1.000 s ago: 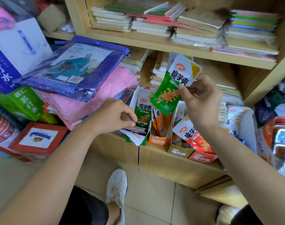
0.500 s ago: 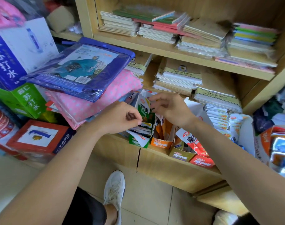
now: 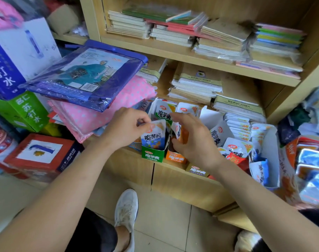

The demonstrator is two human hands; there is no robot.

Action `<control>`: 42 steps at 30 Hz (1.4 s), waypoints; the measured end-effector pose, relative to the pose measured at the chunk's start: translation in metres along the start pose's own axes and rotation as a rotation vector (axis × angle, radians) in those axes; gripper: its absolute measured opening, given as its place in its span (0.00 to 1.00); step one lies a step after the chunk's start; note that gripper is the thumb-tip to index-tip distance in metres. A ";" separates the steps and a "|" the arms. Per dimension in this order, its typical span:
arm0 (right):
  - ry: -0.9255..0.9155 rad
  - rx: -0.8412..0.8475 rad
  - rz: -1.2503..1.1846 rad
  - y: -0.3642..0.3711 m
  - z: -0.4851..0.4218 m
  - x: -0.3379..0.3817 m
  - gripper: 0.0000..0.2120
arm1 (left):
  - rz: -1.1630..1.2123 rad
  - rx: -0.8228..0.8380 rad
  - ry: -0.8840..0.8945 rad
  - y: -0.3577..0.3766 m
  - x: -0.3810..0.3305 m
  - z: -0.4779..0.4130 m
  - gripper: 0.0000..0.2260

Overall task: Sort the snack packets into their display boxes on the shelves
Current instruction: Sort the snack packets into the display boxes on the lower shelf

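Pinching the top corner of a blue-and-white packet [image 3: 153,138] printed 魔芋爽, the left hand [image 3: 125,129] holds it upright in the green display box [image 3: 152,155], which is labelled the same. Just beside it, the right hand [image 3: 196,142] curls its fingers round an orange packet [image 3: 183,133] above the orange box [image 3: 175,157]. Farther left, a blue carton [image 3: 7,70] reads 苏打水.

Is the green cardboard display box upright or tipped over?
Upright: the green cardboard display box stands on its base, snack packets sticking from its top.
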State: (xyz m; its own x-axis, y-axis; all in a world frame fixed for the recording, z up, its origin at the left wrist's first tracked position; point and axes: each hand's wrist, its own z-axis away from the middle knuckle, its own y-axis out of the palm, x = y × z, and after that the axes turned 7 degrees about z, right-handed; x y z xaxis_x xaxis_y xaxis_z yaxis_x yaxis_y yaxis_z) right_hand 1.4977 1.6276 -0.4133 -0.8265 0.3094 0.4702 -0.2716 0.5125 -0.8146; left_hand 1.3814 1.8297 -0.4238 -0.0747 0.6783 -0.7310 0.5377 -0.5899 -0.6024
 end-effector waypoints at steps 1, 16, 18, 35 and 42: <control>0.015 -0.052 -0.011 0.005 0.004 0.001 0.30 | -0.006 -0.058 0.010 0.002 -0.001 -0.001 0.06; 0.144 -0.041 0.199 0.054 -0.037 0.006 0.41 | 0.528 -0.002 -0.523 -0.002 -0.005 -0.008 0.09; 0.201 0.015 0.025 0.046 -0.040 0.003 0.37 | 0.469 -0.007 -0.506 -0.005 -0.003 -0.008 0.09; 0.472 0.042 -0.927 -0.014 -0.041 -0.016 0.33 | -0.040 -0.016 -0.086 -0.001 -0.001 -0.002 0.12; 0.505 0.012 -0.995 -0.014 -0.039 -0.011 0.38 | -0.029 -0.366 -0.013 -0.006 -0.005 -0.008 0.09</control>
State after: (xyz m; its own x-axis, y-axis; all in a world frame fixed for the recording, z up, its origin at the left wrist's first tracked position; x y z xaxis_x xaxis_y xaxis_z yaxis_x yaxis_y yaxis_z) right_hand 1.5296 1.6481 -0.3942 0.0567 0.0570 0.9968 -0.7079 0.7063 -0.0001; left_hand 1.3856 1.8333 -0.4142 -0.1039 0.6857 -0.7204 0.7997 -0.3731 -0.4704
